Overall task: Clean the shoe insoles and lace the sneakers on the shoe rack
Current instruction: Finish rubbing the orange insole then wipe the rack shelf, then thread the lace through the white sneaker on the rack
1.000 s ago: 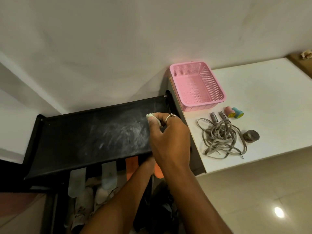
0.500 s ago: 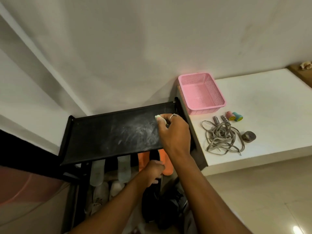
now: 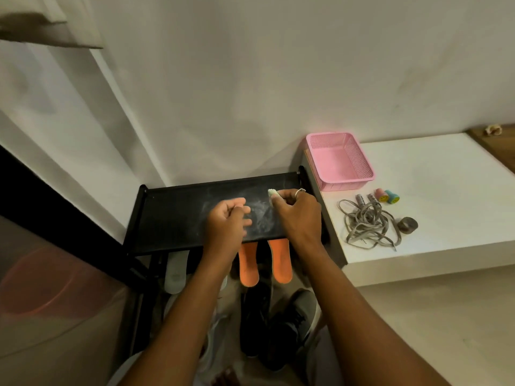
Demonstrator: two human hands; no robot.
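While the right hand (image 3: 298,215) pinches a small pale wad (image 3: 273,194) in its fingertips against the dusty top of the black shoe rack (image 3: 178,218), near the far right corner, the left hand (image 3: 227,221) has come up from under that shelf. Half a second ago it was down beside the orange insoles. It now hangs over the shelf just left of the right hand, fingers loosely curled with nothing seen in them. A silver ring (image 3: 299,191) sits on a right finger. White smears streak the shelf around both hands.

Two orange foam insoles (image 3: 248,263) stick out side by side from under the near edge. A pale grey insole (image 3: 175,270) lies to their left, with the left forearm crossing between. Lower down stand dark sneakers (image 3: 256,316) and a grey sneaker (image 3: 303,316); what they rest on cannot be told.

Against the rack's right side is a low white ledge (image 3: 432,190). It bears, unmoved, a pink plastic mesh basket (image 3: 345,185) at its far left corner, a tangle of grey shoelaces (image 3: 367,224) nearer, two grey cylinders (image 3: 361,200), a pink and a teal round stamp (image 3: 380,195) beside them, and a dark tape roll (image 3: 407,224) right of the laces.

Behind runs a plain pale wall (image 3: 250,79), more of it showing than before. Pale glossy floor tiles (image 3: 418,330) lie near right, and a wooden surface (image 3: 496,146) edges the far right.
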